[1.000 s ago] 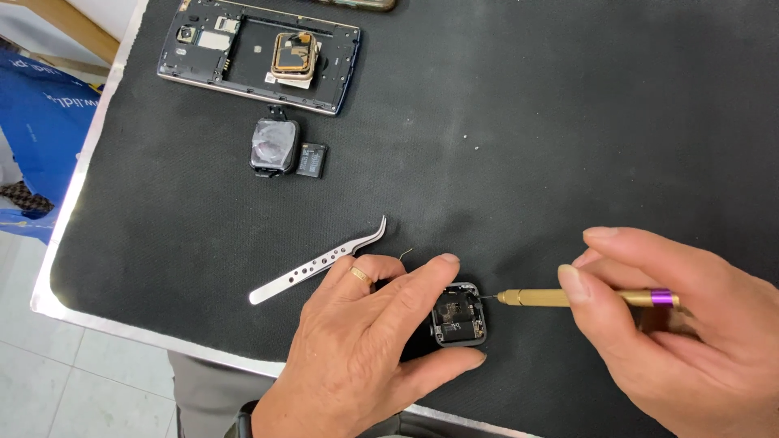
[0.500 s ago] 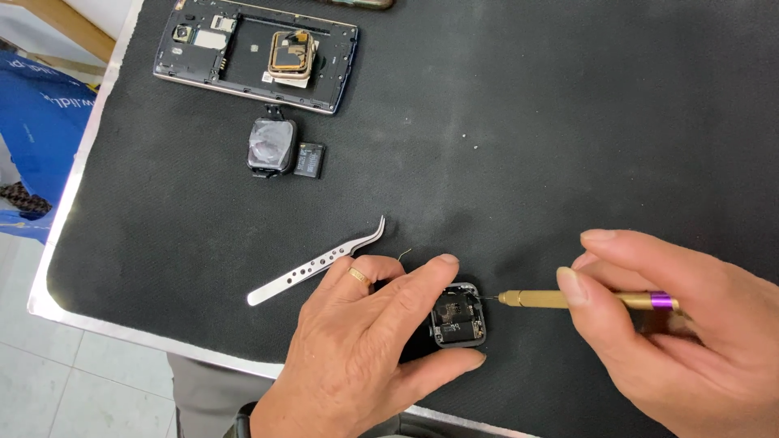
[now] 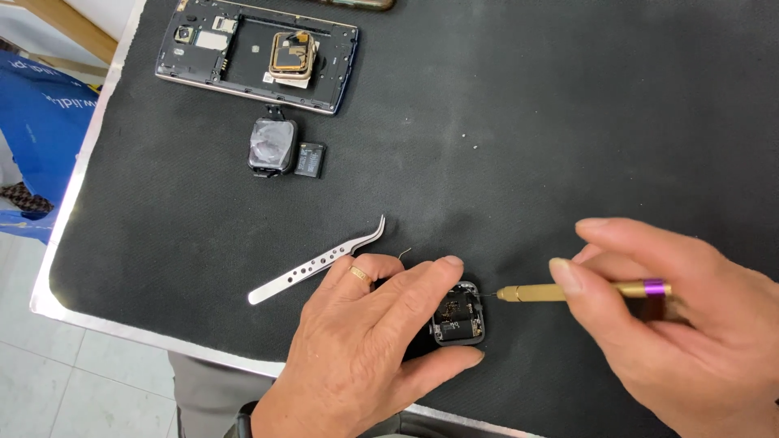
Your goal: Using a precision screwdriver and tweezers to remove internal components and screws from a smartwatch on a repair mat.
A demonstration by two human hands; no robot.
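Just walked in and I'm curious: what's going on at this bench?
A person is working on a small opened watch body on a black mat. The left hand pins it between thumb and fingers, while the right hand holds a gold screwdriver with its fine tip at the body's edge. Curved tweezers lie beside the left hand. Farther back sit an opened phone frame, a watch screen module and a small dark battery.

The one camera sits on my head and looks almost straight down at the black rubbery work mat [image 3: 503,146] in front of me. It is close, so my left hand [image 3: 365,349] and right hand [image 3: 682,324] fill the bottom. The mat's far side is cut off.
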